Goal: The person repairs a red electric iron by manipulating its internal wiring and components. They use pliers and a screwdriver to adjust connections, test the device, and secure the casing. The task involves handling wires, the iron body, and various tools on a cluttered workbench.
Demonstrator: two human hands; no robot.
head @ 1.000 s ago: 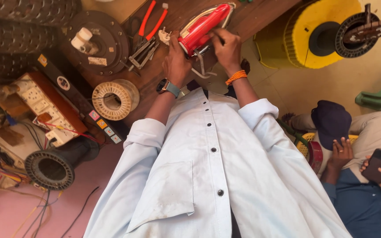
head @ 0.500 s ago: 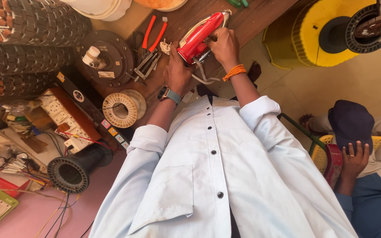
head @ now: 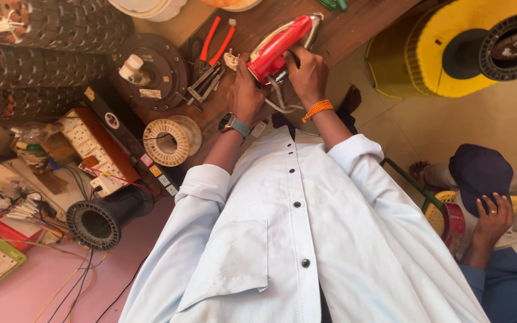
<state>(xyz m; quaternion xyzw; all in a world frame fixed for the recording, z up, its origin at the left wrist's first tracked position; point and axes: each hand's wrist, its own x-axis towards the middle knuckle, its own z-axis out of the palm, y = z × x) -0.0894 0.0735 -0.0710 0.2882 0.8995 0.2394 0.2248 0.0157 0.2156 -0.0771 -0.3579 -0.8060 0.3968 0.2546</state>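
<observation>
On the wooden workbench, at its near edge, a red clothes iron lay tilted on its side between the person's two hands, its metal soleplate edge showing along the far side. Both arms reached forward from rolled white shirt sleeves, elbows bent and forearms converging toward the iron. The left hand, with a watch at its wrist, was curled against the iron's lower, nearer end, fingers wrapped up toward the body; whether they fully closed round it could not be told from above. The right hand, wearing an orange bead bracelet, was closed over the iron's near side, knuckles up, thumb pressed toward the red casing. A white cord looped out from under the iron between the two wrists.

Just left of the iron lay a small white plug and red-handled pliers, their handles pointing away from the person. Farther left on the bench sat a round dark motor housing with a white knob, and nearer the bench edge a cream wire spool. Below the bench a black cylindrical stator rested on the pink floor among loose wires. To the right stood a large yellow cable reel. At the lower right another person sat, a hand resting on a dark cap.
</observation>
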